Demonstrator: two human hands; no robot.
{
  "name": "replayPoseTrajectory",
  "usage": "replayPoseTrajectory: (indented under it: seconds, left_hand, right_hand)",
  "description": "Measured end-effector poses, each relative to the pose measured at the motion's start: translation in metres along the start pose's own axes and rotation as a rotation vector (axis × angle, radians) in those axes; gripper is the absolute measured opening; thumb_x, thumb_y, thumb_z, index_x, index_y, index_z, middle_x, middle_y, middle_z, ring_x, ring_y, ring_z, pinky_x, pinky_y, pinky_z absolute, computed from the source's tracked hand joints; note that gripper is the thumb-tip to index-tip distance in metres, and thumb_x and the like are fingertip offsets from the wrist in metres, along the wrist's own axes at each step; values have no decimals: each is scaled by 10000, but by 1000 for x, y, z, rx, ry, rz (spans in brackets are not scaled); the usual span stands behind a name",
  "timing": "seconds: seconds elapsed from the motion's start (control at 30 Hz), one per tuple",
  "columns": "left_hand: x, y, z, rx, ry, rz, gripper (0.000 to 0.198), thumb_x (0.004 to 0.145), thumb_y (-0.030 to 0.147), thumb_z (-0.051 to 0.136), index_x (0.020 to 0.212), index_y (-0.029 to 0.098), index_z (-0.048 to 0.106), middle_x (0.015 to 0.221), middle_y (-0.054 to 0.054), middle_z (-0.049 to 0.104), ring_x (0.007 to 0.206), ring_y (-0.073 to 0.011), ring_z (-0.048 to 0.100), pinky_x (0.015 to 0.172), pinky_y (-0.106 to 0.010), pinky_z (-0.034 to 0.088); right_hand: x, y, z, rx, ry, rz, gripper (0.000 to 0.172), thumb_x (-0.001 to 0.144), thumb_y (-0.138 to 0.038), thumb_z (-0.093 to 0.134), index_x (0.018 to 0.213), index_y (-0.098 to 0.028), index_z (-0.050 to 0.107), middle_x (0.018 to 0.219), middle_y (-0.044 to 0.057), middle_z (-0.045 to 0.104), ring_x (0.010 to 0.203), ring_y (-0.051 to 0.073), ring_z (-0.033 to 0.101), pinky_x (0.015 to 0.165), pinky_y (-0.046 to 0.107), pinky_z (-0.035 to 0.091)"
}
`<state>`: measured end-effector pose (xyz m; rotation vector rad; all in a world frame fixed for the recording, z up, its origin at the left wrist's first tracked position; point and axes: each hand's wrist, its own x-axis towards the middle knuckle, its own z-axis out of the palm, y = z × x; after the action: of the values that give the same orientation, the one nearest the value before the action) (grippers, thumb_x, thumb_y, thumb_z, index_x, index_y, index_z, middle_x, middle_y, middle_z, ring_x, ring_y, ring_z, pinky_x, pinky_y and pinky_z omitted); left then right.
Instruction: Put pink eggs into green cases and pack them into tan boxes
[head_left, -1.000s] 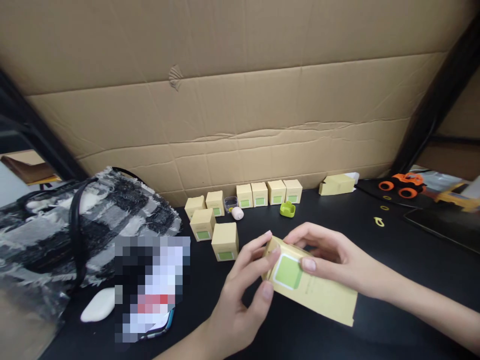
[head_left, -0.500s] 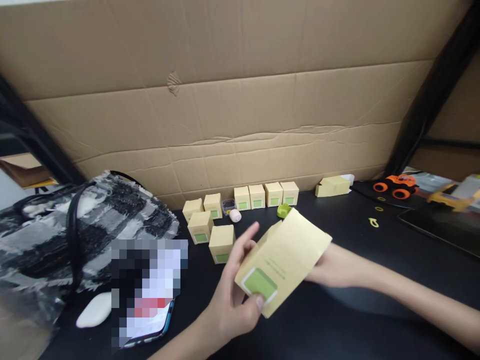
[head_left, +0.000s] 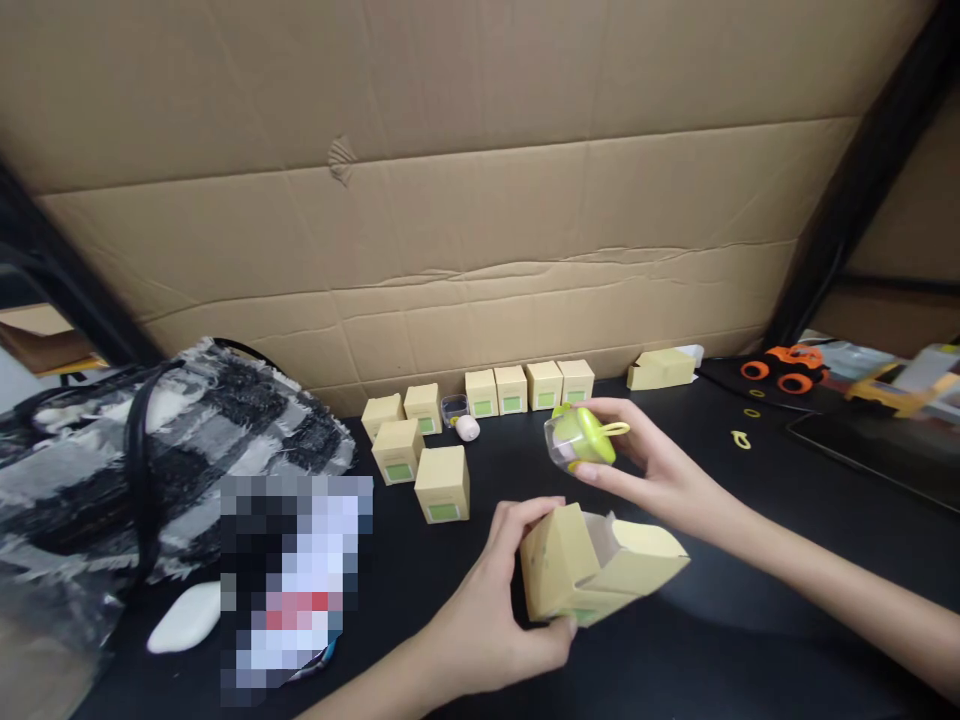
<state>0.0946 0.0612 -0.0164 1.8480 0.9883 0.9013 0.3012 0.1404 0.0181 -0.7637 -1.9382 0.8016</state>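
My left hand (head_left: 495,610) grips a pale yellow cardboard box (head_left: 555,570) with a green label, tilted, its top flaps standing open toward the right. Above that box, my right hand (head_left: 637,450) pinches a small clear container (head_left: 596,436) with a green lid and a yellow loop; something pale shows inside it. Behind the container, a bit of green (head_left: 559,411) peeks out, mostly hidden. A closed yellow box (head_left: 442,485) stands left of my left hand. Beyond lie a small pale pink object (head_left: 468,428) and a clear cup (head_left: 454,408).
Several matching boxes (head_left: 511,389) stand along the cardboard wall (head_left: 465,210). An opened box (head_left: 661,369) lies at the back right, near yellow loops (head_left: 741,440) and an orange toy truck (head_left: 787,368). On the left are a checked bag (head_left: 247,440), a blurred phone (head_left: 300,600) and a white object (head_left: 187,617).
My left hand has turned and lowered the box, so its open flaps now show. My right hand has come out from behind the box, and the green-lidded container in it is now visible.
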Motion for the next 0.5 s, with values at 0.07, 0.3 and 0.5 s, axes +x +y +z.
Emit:
replayPoseTrajectory:
  seconds: [0.07,0.3,0.5]
  left_hand:
    - [1,-4,2,16,47,-16,724,654,71,651,1261,286,322,1235,-61,489,1174,-237,498,1023,-409,379]
    - [-3,-5,6,85,54,-5,734,703,123,657,1274,286,225,1270,-85,493,1185,-258,509,998,-441,420]
    - [0,-8,9,43,139,77,604,743,188,667,1135,281,218,1134,-69,492,1020,-226,594,855,-399,501]
  right_hand:
    - [-5,-7,2,156,-35,-6,471,853,-323,630,1253,-318,381,1087,24,558,965,186,591,835,322,505]
    - [-18,-23,3,116,-237,-8,495,830,-300,661,1254,-305,407,1181,50,553,1019,206,592,836,310,510]
    - [-16,-33,-3,-111,-341,19,488,731,-346,750,1155,-244,531,1093,42,618,1006,241,596,871,331,481]
